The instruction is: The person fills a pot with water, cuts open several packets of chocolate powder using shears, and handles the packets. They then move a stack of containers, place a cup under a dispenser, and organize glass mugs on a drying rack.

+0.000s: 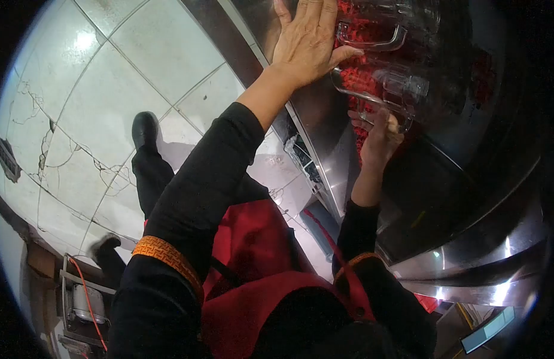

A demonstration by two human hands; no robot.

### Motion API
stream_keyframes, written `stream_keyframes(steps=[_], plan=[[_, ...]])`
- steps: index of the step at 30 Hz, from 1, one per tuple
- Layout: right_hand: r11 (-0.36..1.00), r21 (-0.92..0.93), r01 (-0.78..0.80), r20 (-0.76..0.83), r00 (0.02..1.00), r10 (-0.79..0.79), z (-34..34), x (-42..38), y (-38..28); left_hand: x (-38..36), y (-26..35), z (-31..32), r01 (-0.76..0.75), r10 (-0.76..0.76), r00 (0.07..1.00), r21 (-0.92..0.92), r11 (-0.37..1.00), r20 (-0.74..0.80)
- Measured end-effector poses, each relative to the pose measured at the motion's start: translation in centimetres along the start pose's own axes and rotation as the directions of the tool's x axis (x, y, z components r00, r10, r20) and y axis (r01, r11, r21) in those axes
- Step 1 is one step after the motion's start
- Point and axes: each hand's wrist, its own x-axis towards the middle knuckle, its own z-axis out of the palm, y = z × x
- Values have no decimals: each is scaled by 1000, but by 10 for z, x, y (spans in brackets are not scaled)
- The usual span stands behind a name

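Note:
My left hand [307,45] lies with its back up and fingers spread at the metal counter's edge, its fingertips partly cut off by the top of the view. Its thumb points toward a clear glass mug handle [381,43]. Lower right, my right hand [380,136] has its fingers bent around the handle of another clear glass mug [402,87]. Beneath the glassware shows a bumpy red surface [364,81]. Glare and overlapping glass make the mugs' outlines hard to separate.
A dark glossy surface [456,185] curves along the right side. White cracked floor tiles [133,60] spread at left, where a black shoe [146,128] stands. Shelving with an orange cable [85,293] is at lower left. A bright-screened device [487,330] sits at lower right.

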Motion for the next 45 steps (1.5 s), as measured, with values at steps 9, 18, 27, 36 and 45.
stream_keyframes(steps=[9,18,27,36,45], plan=[[983,185,-14,-52,998,24,21,28,-4,0,0,-1,-4,4,1000,-24,1000,15],[1000,-13,13,-56,998,-14,48,33,-8,0,6,1,23,-43,992,166,986,117],[958,226,-175,-368,896,251,-108,75,47,-6,10,2,46,-69,993,221,974,96],[917,-397,-32,-129,991,-22,-189,175,132,-9,14,2,57,-75,996,279,959,52],[712,-701,-53,-48,998,27,-196,171,115,-4,18,5,99,-119,993,412,906,22]])
